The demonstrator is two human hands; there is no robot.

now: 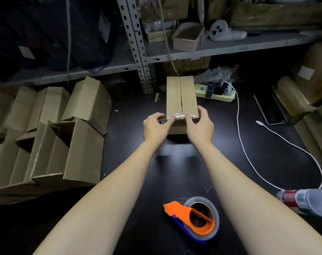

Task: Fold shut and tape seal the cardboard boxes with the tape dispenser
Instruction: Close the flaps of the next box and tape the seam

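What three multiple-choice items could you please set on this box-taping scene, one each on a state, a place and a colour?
1. The box held by the left hand and right hand has its top flaps:
A) standing open
B) folded shut, with clear tape showing only at the near edge
C) taped along the whole seam

2. The tape dispenser lies:
A) on the box
B) on a shelf
C) on the dark table, near the person

3. The dispenser's handle is:
A) orange
B) green
C) white

Answers:
1 B, because the flaps meet flat and the seam runs bare beyond the shiny strip at the near edge.
2 C, because it lies on the tabletop at the bottom of the view, apart from the box.
3 A, because its handle is bright orange.
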